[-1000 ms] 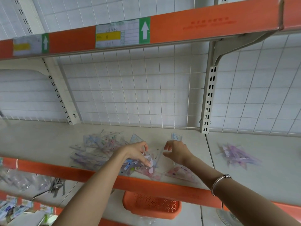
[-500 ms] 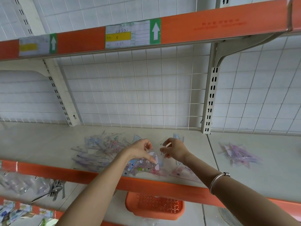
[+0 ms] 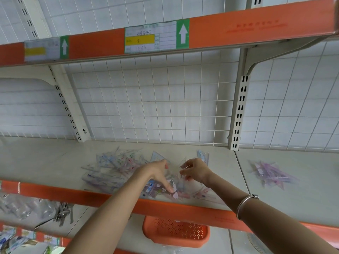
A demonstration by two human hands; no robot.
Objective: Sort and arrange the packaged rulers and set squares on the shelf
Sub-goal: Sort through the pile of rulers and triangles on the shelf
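Note:
A loose heap of clear packaged rulers and set squares (image 3: 113, 169) lies on the cream shelf (image 3: 45, 162), spreading from the middle left to the front edge. My left hand (image 3: 159, 173) rests on the packs near the front, fingers pointing down onto a pink-printed pack (image 3: 174, 194). My right hand (image 3: 195, 170) pinches a clear triangular set square pack (image 3: 181, 162) by its edge, lifted slightly above the heap. A blue ruler pack (image 3: 202, 155) lies just behind that hand. A pink set square pack (image 3: 205, 194) sits by the front edge under my right wrist.
A separate small pile of purple packs (image 3: 271, 174) lies on the shelf section to the right. A wire grid back panel (image 3: 152, 107) and slotted uprights (image 3: 238, 114) close the rear. An orange perforated basket (image 3: 176, 233) and bagged items (image 3: 27, 208) sit on the shelf below.
My right hand has closed on the clear set square pack and raised it a little. My left hand has slid forward onto the packs at the front edge.

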